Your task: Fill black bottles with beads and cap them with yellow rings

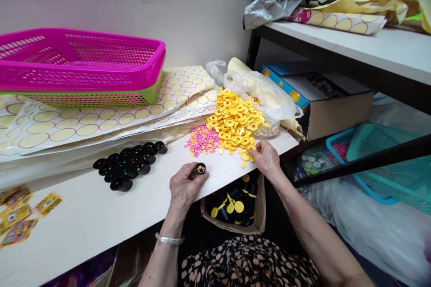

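Note:
My left hand [184, 184] grips a small black cup [200, 169] just above the white table; small coloured pieces show inside its mouth. At the edge of a heap of yellow plastic caps [235, 114], my right hand [266, 158] pinches one yellow cap [251, 148]. A pile of tiny pink and yellow pieces [203, 140] lies between the hands, left of the caps. Further left stands a cluster of black cups [129, 161], with coloured bits visible in several. Below the table edge, a cardboard box [261, 206] holds black containers with yellow caps.
Stacked pink and green baskets [111, 78] rest on sheets printed with circles [131, 119] along the wall. Shiny printed cards [49, 204] lie at far left. Behind the caps is a clear plastic bag [269, 98]. A shelf [350, 47] overhangs an open carton [340, 116] on the right.

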Tool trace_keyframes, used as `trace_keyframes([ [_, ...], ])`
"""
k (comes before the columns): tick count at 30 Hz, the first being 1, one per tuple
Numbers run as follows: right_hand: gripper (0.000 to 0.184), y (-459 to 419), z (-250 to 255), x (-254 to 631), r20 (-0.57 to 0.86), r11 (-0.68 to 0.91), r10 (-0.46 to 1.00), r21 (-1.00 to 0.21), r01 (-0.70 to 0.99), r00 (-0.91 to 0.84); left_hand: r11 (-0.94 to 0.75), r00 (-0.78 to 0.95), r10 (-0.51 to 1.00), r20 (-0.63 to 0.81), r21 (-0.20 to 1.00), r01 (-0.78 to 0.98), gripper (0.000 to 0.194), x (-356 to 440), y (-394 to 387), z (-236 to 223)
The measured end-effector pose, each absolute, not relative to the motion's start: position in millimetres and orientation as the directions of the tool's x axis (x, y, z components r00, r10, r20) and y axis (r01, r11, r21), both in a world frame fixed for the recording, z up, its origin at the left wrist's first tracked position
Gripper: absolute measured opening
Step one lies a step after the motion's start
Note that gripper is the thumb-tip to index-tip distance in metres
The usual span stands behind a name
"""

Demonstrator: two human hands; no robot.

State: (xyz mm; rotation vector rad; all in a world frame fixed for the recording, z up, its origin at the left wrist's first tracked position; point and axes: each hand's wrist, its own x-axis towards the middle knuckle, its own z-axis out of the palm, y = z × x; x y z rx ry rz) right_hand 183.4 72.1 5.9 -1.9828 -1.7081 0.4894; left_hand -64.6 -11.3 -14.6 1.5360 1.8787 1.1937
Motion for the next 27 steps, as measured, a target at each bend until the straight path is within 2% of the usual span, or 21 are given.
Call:
trace_keyframes([
  [3,0.020,81,-3,188,0.026,-0.120,0.978,-0.737,0.665,0.205,0.020,-0.300,0.937,0.180,0.828,0.560,0.037,-64,-11,-17],
  [6,0.022,86,-7,195,0.092,-0.057,0.945,-0.900,0.432,0.315,0.029,-0.331,0.929,0.165,0.860,0.510,0.042,-63,-10,-17],
  [8,0.023,82,-2,194,0.119,-0.004,0.919,-0.950,0.312,0.375,0.004,-0.339,0.927,0.161,0.898,0.440,0.049,-64,-11,-14],
  [10,0.021,70,8,185,0.180,0.083,0.935,-0.949,0.305,0.306,-0.054,-0.380,0.906,0.186,0.941,0.333,0.051,-64,-18,-5],
  [12,0.013,50,20,168,0.336,0.288,0.940,-0.877,0.386,0.062,-0.107,-0.492,0.849,0.194,0.974,0.199,0.039,-60,-31,8],
  [14,0.001,24,29,146,0.520,0.582,0.811,-0.678,0.448,-0.268,-0.090,-0.580,0.809,0.098,0.995,0.043,0.022,-52,-47,23],
  [15,0.005,11,32,135,0.591,0.696,0.716,-0.564,0.444,-0.371,-0.033,-0.547,0.837,0.005,0.999,-0.041,0.020,-46,-55,30],
  [17,0.009,-11,34,114,0.661,0.821,0.563,-0.380,0.425,-0.497,0.100,-0.423,0.891,-0.166,0.980,-0.172,0.025,-35,-68,41],
  [19,0.010,-26,34,99,0.675,0.855,0.504,-0.302,0.422,-0.539,0.158,-0.377,0.896,-0.236,0.961,-0.226,0.025,-28,-75,45],
  [21,0.009,-32,35,91,0.631,0.850,0.525,-0.352,0.392,-0.571,0.143,-0.410,0.879,-0.243,0.955,-0.259,0.018,-27,-75,44],
  [23,0.008,-29,38,89,0.547,0.801,0.588,-0.494,0.337,-0.595,0.135,-0.417,0.870,-0.263,0.941,-0.311,0.015,-31,-70,41],
  [25,0.017,-22,43,90,0.457,0.724,0.639,-0.629,0.283,-0.618,0.147,-0.387,0.872,-0.300,0.914,-0.379,0.016,-36,-63,39],
  [27,0.021,-14,48,91,0.384,0.658,0.655,-0.713,0.242,-0.651,0.149,-0.370,0.870,-0.326,0.890,-0.432,0.018,-39,-56,41],
])
